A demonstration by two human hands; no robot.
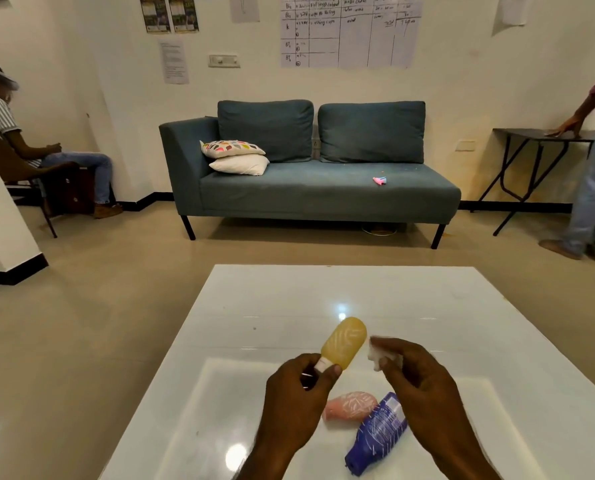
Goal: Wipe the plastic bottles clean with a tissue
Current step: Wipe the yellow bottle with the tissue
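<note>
My left hand point(296, 396) grips a yellow plastic bottle point(345, 341) by its white cap end, the body pointing up and away above the white table point(289, 306). Just to the bottle's right, my right hand point(417, 382) pinches a small white tissue point(379, 356), a little apart from the bottle. On the table under my hands lie a pink bottle point(351, 405) and a blue bottle point(375, 434), both on their sides and touching.
A blue sofa point(310, 188) with cushions stands beyond the table. One person sits on a chair point(29, 181) at the left. Another person stands at the right, a hand on a dark folding table point(531, 136). Tiled floor surrounds the table.
</note>
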